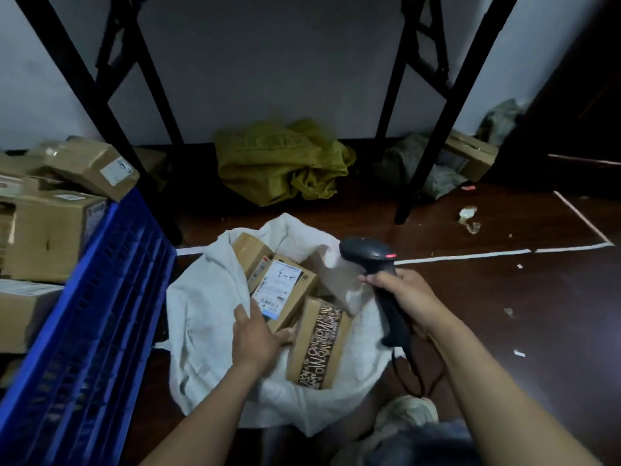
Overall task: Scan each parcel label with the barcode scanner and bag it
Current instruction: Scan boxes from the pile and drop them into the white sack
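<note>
The left grip [258, 334] grasps the near end of a brown cardboard parcel with a white shipping label [285, 284]. Its fingers lie over the label's lower edge and its thumb sits on the box's side. This parcel lies tilted in the open mouth of a white woven bag [201, 314] at lower centre of the frame, on the dark brown wooden floor [487, 297]. A second cardboard box sealed with dark patterned tape [319, 344] lies just right of it in the bag. A third plain brown box [250, 250] shows behind.

The right grip [400, 297] is clenched round the handle of a black handheld barcode scanner [366, 252]. It is held over the bag's right rim with a red light showing on its head, and its cable hangs below the handle.

A blue slatted plastic crate [100, 314] stands at lower left, with stacked cardboard cartons [50, 237] beyond it. A crumpled yellow sack [279, 163] lies at upper centre between black metal frame legs [433, 129].
</note>
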